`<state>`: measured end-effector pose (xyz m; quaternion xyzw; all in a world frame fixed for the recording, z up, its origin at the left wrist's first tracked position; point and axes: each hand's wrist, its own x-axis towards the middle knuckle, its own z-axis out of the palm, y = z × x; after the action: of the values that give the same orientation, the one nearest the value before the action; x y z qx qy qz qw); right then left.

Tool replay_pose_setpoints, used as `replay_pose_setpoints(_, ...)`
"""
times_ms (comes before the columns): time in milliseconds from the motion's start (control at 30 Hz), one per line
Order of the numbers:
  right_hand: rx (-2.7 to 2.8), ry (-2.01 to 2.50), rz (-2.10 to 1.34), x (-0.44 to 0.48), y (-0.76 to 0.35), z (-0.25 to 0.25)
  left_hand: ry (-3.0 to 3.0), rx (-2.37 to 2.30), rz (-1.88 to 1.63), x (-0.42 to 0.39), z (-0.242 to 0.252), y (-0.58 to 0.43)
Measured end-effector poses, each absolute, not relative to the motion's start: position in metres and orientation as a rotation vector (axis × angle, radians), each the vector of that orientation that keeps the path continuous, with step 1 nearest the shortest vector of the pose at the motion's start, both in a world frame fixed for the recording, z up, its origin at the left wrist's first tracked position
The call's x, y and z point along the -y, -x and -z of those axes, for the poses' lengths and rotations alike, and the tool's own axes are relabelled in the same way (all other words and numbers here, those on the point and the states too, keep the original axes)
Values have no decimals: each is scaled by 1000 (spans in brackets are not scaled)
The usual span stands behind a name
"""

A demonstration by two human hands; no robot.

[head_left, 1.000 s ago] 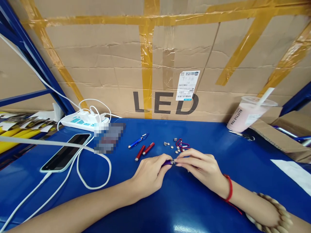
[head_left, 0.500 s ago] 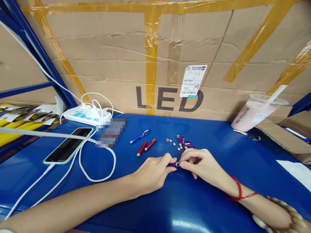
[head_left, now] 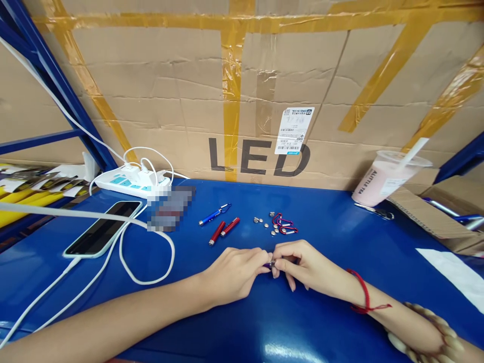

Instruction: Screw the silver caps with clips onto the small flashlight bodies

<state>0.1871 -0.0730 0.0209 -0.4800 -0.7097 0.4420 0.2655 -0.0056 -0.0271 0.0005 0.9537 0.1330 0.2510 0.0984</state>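
Over the blue tabletop, my left hand (head_left: 236, 272) grips a purple mini flashlight (head_left: 267, 264), most of it hidden by the fingers. My right hand (head_left: 302, 261) pinches the silver end of the same flashlight between thumb and fingers. Beyond the hands lie two red mini flashlight tubes (head_left: 230, 227) side by side. A blue mini flashlight (head_left: 210, 218) with a blue clip attached is just behind them. To their right are several small silver pieces (head_left: 266, 225), bunched near red and purple carabiner clips (head_left: 289, 230).
A phone (head_left: 102, 229) with white cables and a power strip (head_left: 130, 182) occupy the left side. At the back right, a cup of pink drink (head_left: 381, 179) leans beside a cardboard flap (head_left: 427, 209). White paper (head_left: 449, 272) lies at right. A large carton (head_left: 170, 111) stands behind.
Both hands sit slightly lower in view, still together on the purple flashlight. The right fingers have shifted around its silver end. The whole view has moved a little.
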Motion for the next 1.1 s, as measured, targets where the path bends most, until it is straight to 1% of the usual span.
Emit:
replay_pose_setpoints(267,1771,1303,-1393,77,-182,-27,-2795,-449,-716,26,-2,7)
replay_pose_setpoints(500,1752,1331,-1325,75,-179,-27,-2685,-567,-650,28,-5,5)
replay_pose_setpoints(567,1811,1353,-1205,74,-179,-25,-2654,-614,-622,28,-7,4)
replay_pose_setpoints(600,1873,1374,-1059,74,-181,-24,-2634,-646,-608,28,-8,3)
replay_pose_setpoints(733,2042,1331,-144,73,-190,-22,-2488,-732,-568,27,-11,2)
replay_pose_setpoints(800,2061,1228,80,72,-194,-21,-2430,-717,-573,27,-12,2)
replay_pose_setpoints(900,2100,1120,137,71,-196,-21,-2421,-696,-581,26,-12,3)
replay_pose_setpoints(1100,2106,1079,-17,71,-194,-21,-2420,-689,-592,26,-12,5)
